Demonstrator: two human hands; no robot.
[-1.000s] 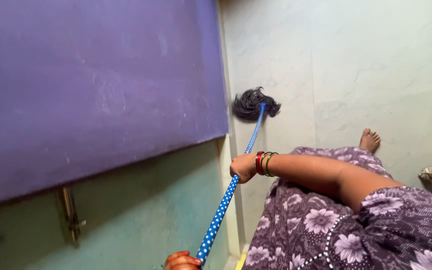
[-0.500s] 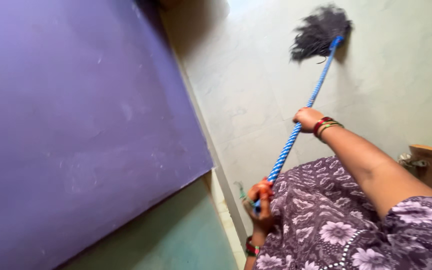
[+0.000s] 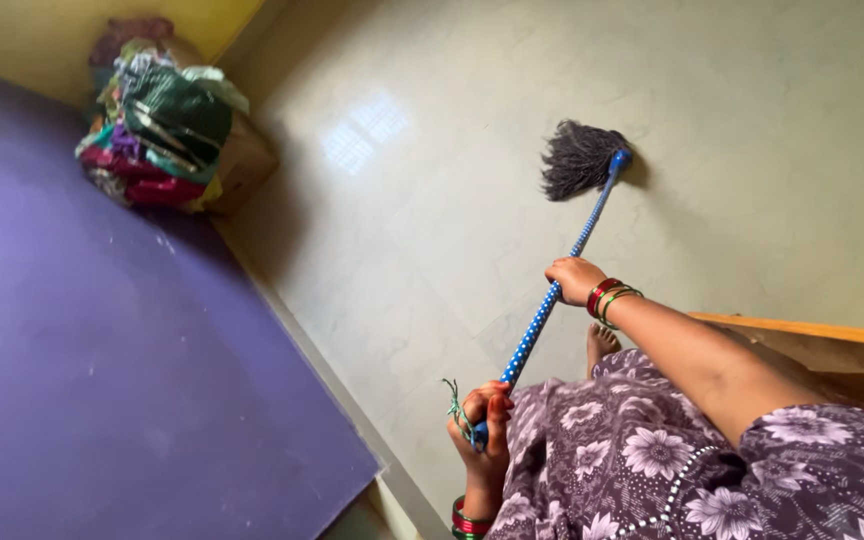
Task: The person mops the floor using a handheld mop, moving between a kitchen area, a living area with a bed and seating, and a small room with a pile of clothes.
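Plenty of open floor (image 3: pixel 752 120) around the mop head (image 3: pixel 577 158), only blockers are the purple wall (image 3: pixel 102 380), that bundle pile (image 3: pixel 167 130) in the corner, and the wooden edge (image 3: pixel 812 330) on the right.

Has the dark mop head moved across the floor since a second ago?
Yes. The mop head was right beside the purple wall a second ago; now it lies out on open floor tiles, clearly away from that wall.

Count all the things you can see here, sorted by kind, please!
Mops: 1, the mop with a blue dotted handle
Hands on the handle: 2, left hand, right hand
Bare feet: 1, the foot
Bundles of cloth: 1, the bundle
Total: 5
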